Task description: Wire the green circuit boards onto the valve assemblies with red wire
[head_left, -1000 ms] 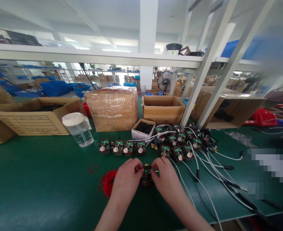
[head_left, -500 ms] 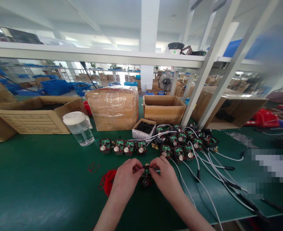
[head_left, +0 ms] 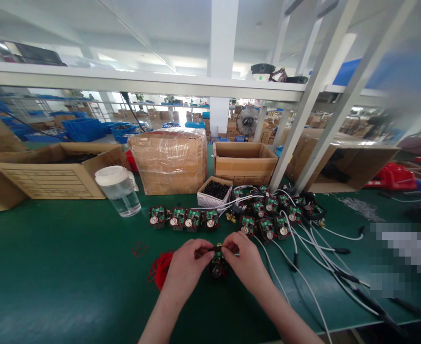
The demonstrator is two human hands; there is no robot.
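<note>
My left hand (head_left: 188, 266) and my right hand (head_left: 245, 261) meet over the green table (head_left: 63, 282), fingers pinched on a small black module (head_left: 217, 265) with a round metal part on its face. Its top end is caught between both hands' fingertips. A row of similar modules (head_left: 184, 218) with green boards lies just behind my hands. To the right, a cluster of wired modules (head_left: 271, 212) trails white cables (head_left: 314, 239) across the table. A heap of red rings (head_left: 159, 268) lies by my left hand.
A clear jug with a white lid (head_left: 119, 190) stands at the left. Cardboard boxes (head_left: 169, 160) line the back, and a small white box of black parts (head_left: 214, 192) sits in front. Slanted metal struts (head_left: 303, 114) rise at the right. Loose black-ended cables (head_left: 357, 291) run toward the near edge.
Both hands stay on the black module; the fingers have shifted slightly at its top end. The view has drifted a little.
</note>
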